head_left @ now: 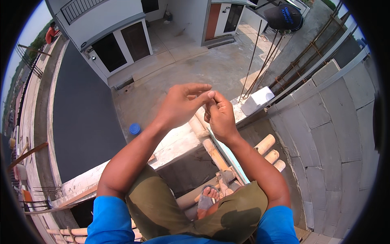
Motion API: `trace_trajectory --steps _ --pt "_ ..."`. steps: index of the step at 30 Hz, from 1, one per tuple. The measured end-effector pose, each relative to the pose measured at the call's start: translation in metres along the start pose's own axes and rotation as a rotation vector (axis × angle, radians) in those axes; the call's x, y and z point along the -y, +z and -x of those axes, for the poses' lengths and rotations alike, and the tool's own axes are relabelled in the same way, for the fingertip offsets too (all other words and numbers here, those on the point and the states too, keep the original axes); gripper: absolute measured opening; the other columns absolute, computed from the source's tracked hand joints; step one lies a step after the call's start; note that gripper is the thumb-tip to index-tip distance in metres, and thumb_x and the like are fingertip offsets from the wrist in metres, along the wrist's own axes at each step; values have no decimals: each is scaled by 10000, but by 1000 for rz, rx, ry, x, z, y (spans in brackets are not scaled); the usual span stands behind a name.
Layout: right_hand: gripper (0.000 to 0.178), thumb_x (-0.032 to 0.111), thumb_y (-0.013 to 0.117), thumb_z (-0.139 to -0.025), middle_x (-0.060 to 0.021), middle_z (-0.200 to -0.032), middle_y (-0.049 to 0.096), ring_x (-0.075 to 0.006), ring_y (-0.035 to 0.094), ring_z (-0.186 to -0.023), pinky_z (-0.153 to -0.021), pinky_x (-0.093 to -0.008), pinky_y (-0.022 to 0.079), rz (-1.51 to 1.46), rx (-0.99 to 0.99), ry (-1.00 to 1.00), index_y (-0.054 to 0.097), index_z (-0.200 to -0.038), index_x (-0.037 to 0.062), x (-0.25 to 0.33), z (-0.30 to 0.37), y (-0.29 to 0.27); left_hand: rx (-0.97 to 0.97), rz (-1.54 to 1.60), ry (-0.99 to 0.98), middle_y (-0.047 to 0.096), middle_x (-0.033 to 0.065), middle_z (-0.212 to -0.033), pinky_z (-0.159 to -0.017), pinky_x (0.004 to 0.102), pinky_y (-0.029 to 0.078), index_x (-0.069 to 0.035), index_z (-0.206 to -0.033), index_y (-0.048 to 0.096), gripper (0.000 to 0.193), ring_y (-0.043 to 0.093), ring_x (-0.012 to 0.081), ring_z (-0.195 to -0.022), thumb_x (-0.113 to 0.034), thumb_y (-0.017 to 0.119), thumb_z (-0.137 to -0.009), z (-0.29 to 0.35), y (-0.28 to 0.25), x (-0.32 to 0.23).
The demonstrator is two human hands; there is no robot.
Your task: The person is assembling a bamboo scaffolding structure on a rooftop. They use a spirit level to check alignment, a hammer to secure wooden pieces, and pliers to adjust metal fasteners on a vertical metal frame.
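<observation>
Two hands, left hand (pixel 180 103) and right hand (pixel 221 117), are meeting, partly curling (gripping what, if anything, I cannot tell); three pole ends (pixel 265 143) are jutting below at right, one white block (pixel 258 101) is resting beyond, one blue container (pixel 135 129) farther

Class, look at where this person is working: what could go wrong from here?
The sandalled foot might slip among the round poles, risking a fall toward the concrete yard below. The left hand and right hand meet in mid-air, neither gripping a support, so balance might be harder to recover.
</observation>
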State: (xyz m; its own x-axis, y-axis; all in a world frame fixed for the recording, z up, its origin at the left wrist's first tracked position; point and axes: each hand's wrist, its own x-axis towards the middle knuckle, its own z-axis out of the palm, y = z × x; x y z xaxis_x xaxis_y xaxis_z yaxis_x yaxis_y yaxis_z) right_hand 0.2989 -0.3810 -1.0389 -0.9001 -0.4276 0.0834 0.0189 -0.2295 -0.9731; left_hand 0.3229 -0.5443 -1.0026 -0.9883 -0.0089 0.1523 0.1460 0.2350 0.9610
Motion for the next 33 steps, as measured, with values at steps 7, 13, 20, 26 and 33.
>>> trace_trajectory --steps 7,13,20,26,33 --pt "314 281 471 -1161 77 -692 476 -10 413 -578 -508 -234 345 -154 -35 0 661 -1092 40 -18 1 10 -20 256 -83 760 61 -990 -829 276 559 54 -1210 736 359 666 95 -927 -274 665 -1083 -1 10 21" --pt "350 297 436 -1169 55 -697 502 -19 427 -564 -502 -241 364 -133 -77 -54 643 -1030 50 -13 3 21 -103 182 -65 727 43 -923 -737 268 546 41 -1161 720 317 642 83 -828 -250 607 -1111 2 22 10" --pt "210 238 519 -1139 5 -827 564 -42 515 -661 -542 -248 430 -201 -117 -49 558 -1169 34 -28 -1 16 -133 79 71 719 55 -955 -752 284 557 23 -1140 677 311 640 78 -878 -264 558 -1133 -8 21 31" --pt "353 209 608 -1089 -100 -1176 614 -151 606 -1125 -947 -319 508 -76 -245 -213 533 -1368 6 -17 -7 4 -17 463 2 687 52 -1007 -828 314 584 -11 -1144 605 279 693 123 -928 -273 510 -1148 -10 23 34" --pt "380 146 653 -1066 -99 -1125 710 -136 643 -1067 -936 -292 511 3 -204 -159 621 -1394 -42 15 -12 -16 247 298 -22 589 21 -824 -710 290 543 -16 -1104 600 275 671 117 -768 -274 512 -1146 3 22 27"
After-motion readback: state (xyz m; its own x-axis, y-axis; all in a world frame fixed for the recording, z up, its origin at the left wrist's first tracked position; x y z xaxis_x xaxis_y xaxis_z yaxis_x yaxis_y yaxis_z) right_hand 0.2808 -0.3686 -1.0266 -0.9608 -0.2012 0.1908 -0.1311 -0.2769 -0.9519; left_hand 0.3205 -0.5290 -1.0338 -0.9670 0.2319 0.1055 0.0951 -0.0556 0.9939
